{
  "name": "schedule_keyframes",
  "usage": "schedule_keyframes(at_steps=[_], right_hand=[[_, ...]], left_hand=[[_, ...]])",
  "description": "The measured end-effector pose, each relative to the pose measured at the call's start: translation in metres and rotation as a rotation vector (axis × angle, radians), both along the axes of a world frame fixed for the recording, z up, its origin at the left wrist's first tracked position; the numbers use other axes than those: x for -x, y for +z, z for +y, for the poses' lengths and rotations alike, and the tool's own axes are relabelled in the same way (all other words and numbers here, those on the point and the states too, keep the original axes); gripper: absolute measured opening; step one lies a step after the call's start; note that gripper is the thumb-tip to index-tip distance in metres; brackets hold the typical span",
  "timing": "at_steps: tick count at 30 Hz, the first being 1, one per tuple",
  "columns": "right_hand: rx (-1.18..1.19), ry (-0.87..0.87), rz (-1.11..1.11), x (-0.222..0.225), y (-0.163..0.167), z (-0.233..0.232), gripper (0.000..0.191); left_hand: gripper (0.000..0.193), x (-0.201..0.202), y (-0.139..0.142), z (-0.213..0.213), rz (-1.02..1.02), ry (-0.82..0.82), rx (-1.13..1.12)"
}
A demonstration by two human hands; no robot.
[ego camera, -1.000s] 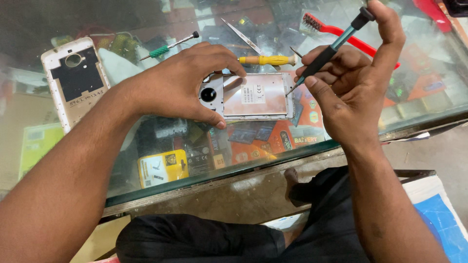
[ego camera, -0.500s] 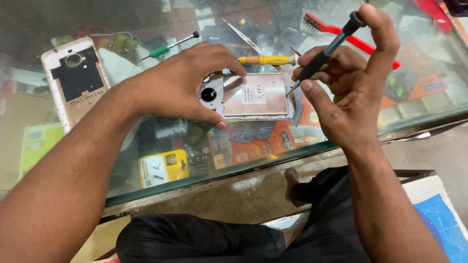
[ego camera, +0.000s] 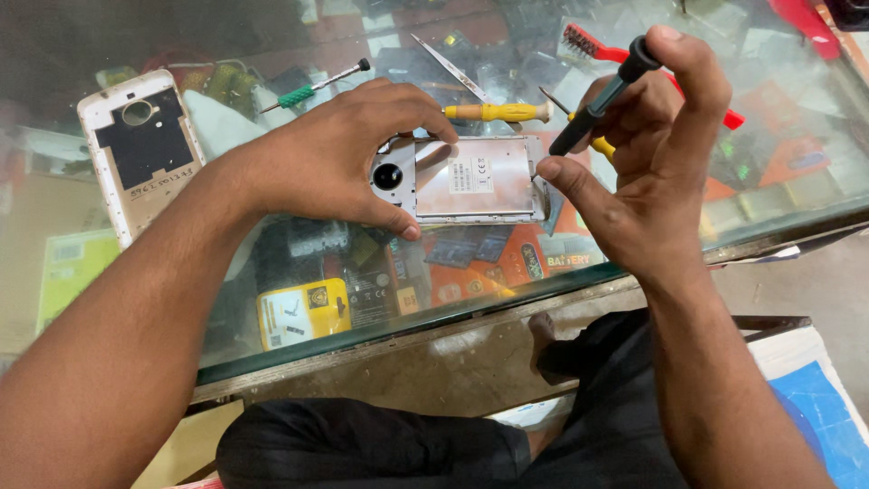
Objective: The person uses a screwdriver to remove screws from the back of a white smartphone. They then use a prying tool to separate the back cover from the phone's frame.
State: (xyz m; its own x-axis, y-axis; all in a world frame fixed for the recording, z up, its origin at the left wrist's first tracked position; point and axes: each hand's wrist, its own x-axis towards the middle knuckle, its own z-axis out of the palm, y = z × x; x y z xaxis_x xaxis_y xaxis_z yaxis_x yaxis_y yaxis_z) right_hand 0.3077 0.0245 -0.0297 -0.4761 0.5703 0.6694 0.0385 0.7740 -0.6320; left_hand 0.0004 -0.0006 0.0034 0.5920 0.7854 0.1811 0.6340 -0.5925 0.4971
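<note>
Left hand (ego camera: 339,154) arches, grip clamping the phone (ego camera: 471,178); right hand (ego camera: 647,163) pinches the upright-tilted screwdriver (ego camera: 597,100).

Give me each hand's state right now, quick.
Left hand: clamped over the opened phone, pinning it to the glass counter.
Right hand: closed on a black screwdriver, tip at the phone's right edge.

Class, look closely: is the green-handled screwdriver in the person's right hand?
No: the right hand holds a black screwdriver, while the green-handled screwdriver lies on the glass counter.
</note>
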Motion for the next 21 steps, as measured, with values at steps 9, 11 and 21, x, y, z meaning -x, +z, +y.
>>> schedule_keyframes(at_steps=[9, 11, 21], right_hand=[[-0.012, 0.017, 0.005, 0.0, -0.003, -0.001, 0.089], [-0.005, -0.012, 0.0, 0.001, -0.003, 0.0, 0.09], [-0.029, -0.041, 0.003, 0.009, 0.008, -0.006, 0.091]], left_hand=[[0.087, 0.001, -0.003, 0.001, -0.008, -0.012, -0.013], [0.089, 0.001, -0.004, 0.0, 0.002, 0.005, -0.014], [0.088, 0.0, -0.001, -0.001, 0.004, 0.005, -0.015]])
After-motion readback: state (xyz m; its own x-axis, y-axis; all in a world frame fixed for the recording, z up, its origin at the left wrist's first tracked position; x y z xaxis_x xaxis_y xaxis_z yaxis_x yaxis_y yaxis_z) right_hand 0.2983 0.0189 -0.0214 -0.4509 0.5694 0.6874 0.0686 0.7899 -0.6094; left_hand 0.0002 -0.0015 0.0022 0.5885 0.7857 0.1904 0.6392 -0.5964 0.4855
